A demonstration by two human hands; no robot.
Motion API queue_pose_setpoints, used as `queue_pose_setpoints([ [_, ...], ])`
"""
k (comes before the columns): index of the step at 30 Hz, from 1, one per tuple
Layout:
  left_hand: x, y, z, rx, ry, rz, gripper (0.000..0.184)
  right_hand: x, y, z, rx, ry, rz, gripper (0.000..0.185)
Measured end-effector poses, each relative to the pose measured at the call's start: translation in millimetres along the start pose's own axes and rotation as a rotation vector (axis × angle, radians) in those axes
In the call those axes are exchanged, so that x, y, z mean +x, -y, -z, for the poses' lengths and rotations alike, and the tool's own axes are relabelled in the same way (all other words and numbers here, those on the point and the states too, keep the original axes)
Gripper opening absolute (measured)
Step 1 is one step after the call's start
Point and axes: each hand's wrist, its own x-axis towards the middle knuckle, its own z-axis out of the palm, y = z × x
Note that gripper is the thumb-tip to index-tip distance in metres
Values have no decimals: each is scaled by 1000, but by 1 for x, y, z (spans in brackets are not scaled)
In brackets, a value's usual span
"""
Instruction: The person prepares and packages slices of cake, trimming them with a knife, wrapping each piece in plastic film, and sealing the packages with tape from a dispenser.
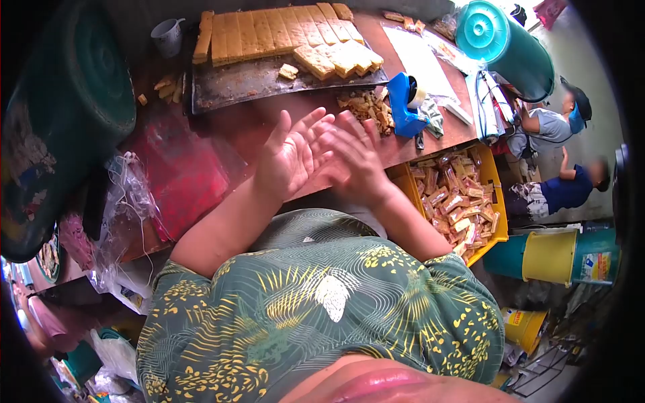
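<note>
Over the near edge of the table, my left hand point(292, 158) is raised with its palm showing and fingers stretched out; nothing lies in it. Close beside it is my right hand point(356, 161), blurred by motion, its fingers extended and no object visible in it. Whether the two hands touch, I cannot tell. Beyond them, a dark baking tray point(235, 91) bears a row of sliced sponge cake point(265, 32) and several loose slices point(336, 59). A heap of cake crumbs and broken pieces point(369, 111) lies just past my right hand, next to a blue tape dispenser point(405, 107).
A yellow crate point(498, 201) of wrapped cake pieces point(453, 198) stands to the right. Red plastic sheeting point(178, 174) covers the table's left side. Large green tubs point(87, 114) stand left, and a teal bucket point(504, 47) at the far right. Two people point(564, 185) are beyond the crate.
</note>
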Motion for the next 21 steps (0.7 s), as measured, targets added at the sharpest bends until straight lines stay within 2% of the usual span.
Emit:
queue_pose_setpoints([
  [1, 2, 5, 2, -14, -30, 12, 93, 0, 17, -6, 85, 46, 37, 61],
  [2, 3, 8, 2, -189, 92, 70, 94, 3, 28, -14, 79, 100, 165, 67],
  [3, 4, 8, 3, -195, 127, 62, 94, -1, 19, -28, 99, 69, 189, 73],
  [5, 4, 4, 6, -202, 202, 45, 94, 7, -6, -14, -96, 135, 43, 77],
  [7, -3, -7, 16, -55, 156, 9, 72, 15, -36, 0, -210, 114, -132, 73],
  [8, -3, -7, 37, 58, 156, -8, 64, 13, -66, -1, -226, 23, -196, 68],
  [9, -2, -7, 50, 171, 157, -25, 56, 17, -83, 14, -264, -20, -184, 62],
  [10, -4, -6, 53, 197, 46, -62, 41, 25, -99, 25, -201, -117, -204, 57],
  [12, 2, -4, 74, 319, 31, -101, 41, 44, -125, 43, -360, -204, -299, 55],
  [13, 4, -7, 73, 374, 21, -120, 42, 56, -135, 49, -368, -172, -419, 61],
  [15, 6, -5, 68, 481, -18, -128, 31, 69, -175, 46, -438, -107, -455, 72],
  [17, 6, -1, 72, 553, -48, -114, 23, 88, -182, 46, -528, 39, -492, 76],
  [18, 8, 1, 75, 492, -23, -138, 20, 99, -183, 45, -569, 115, -508, 79],
  [21, 1, -9, 85, 475, -55, -32, 27, 126, -184, 51, -536, 320, -614, 79],
])
